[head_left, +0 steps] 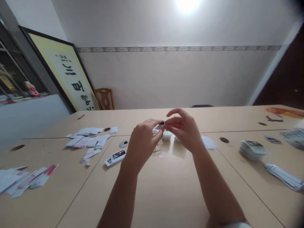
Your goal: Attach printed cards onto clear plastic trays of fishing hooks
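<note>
Over the middle of the table (163, 190), my left hand (144, 142) pinches a small white card piece (161, 126) with a dark patch, between thumb and fingers. My right hand (182, 126) closes its thumb and fingertips on the right end of that same piece; its index finger arches above. Below and behind the fingers lie small clear packets (167, 135), partly hidden. A small red-edged label (161, 156) rests on the table beneath my hands. Left of my left wrist are flat white boxes with a dark printed picture (118, 155).
Loose white paper pieces (89, 141) spread on the left, with more paper strips (30, 180) nearer the left edge. White sheets (209, 142) lie beyond my right wrist. At the right stand a stack of clear packets (253, 149) and a bundle of white strips (283, 176).
</note>
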Demonstrator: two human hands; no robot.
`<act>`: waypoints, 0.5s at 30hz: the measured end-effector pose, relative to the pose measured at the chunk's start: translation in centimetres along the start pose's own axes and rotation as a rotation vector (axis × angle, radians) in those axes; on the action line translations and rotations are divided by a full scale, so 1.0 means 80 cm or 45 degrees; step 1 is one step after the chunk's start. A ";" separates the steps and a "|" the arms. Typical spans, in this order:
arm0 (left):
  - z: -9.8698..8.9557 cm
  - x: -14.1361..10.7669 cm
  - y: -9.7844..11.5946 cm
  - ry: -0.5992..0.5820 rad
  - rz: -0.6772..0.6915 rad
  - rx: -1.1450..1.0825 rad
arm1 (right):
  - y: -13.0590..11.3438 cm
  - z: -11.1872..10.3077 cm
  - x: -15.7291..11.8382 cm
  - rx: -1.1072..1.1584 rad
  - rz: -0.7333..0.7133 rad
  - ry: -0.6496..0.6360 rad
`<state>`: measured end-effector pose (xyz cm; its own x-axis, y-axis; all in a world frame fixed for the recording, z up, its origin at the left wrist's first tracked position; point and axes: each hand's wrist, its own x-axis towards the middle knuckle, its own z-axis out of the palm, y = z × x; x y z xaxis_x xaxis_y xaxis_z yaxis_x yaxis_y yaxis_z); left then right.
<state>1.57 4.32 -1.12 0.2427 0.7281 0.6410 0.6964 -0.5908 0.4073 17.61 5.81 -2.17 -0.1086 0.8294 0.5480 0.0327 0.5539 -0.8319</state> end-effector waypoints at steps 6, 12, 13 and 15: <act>0.001 -0.002 0.002 -0.033 -0.042 -0.062 | 0.003 -0.001 0.001 0.050 0.053 0.027; -0.002 0.000 -0.002 -0.001 -0.042 -0.271 | 0.006 0.002 0.002 0.041 -0.048 -0.052; -0.002 0.000 -0.003 0.008 -0.080 -0.305 | 0.006 0.002 0.002 0.031 -0.056 -0.069; -0.002 0.000 -0.006 0.024 -0.171 -0.350 | 0.006 0.003 0.003 0.010 -0.073 -0.066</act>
<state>1.17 4.56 -1.20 0.1467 0.8008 0.5807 0.5122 -0.5637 0.6480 17.37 6.27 -2.47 -0.1616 0.7912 0.5898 0.0169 0.5998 -0.8000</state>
